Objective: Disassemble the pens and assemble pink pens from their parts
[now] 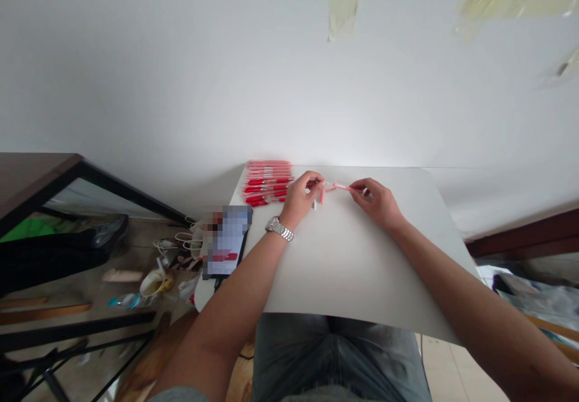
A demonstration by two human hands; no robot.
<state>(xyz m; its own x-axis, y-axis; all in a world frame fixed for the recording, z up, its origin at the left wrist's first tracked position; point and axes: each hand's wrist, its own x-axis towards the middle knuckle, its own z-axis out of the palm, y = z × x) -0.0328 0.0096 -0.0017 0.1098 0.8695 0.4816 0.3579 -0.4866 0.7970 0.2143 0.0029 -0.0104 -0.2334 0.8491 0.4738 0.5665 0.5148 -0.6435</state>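
Observation:
Both my hands work at the far side of a white board (362, 263) that lies over my lap. My left hand (302, 194), with a metal watch on its wrist, is closed round a small red pen part held upright. My right hand (376, 200) pinches the end of a pink pen barrel (340, 187) that points left toward the other hand. The two parts sit close together, tips nearly meeting. A pile of red pens (268, 182) lies just left of my left hand, against the wall.
A phone (227, 240) rests on the board's left edge. Below left, the floor holds a cup (152, 282), cables and clutter beside a dark glass-topped table (90, 176). A white wall stands right behind the board.

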